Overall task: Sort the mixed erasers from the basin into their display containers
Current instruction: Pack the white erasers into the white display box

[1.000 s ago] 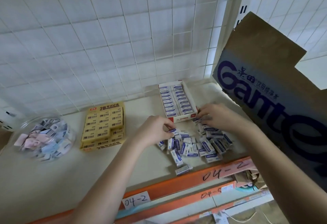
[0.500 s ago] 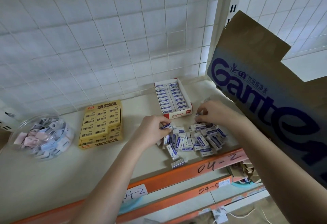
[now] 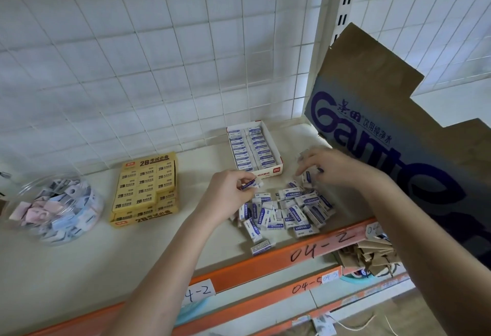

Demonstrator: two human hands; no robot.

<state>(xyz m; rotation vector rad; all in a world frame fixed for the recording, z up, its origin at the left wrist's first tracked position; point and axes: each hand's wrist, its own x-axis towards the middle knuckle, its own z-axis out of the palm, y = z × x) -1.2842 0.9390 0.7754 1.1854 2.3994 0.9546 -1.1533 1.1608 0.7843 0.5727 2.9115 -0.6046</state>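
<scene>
Before the white box [image 3: 275,172], an eraser [image 3: 251,184] is pinched by the left hand [image 3: 228,192]; erasers [image 3: 307,176] are seemingly clutched, half hidden, under the right hand [image 3: 334,168].

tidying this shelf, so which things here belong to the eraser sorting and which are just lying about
In the job:
left hand, pinching an eraser
right hand, holding erasers
loose pile
white box
yellow box
clear tub

Lying about:
carton
paper bags on the shelf below
</scene>
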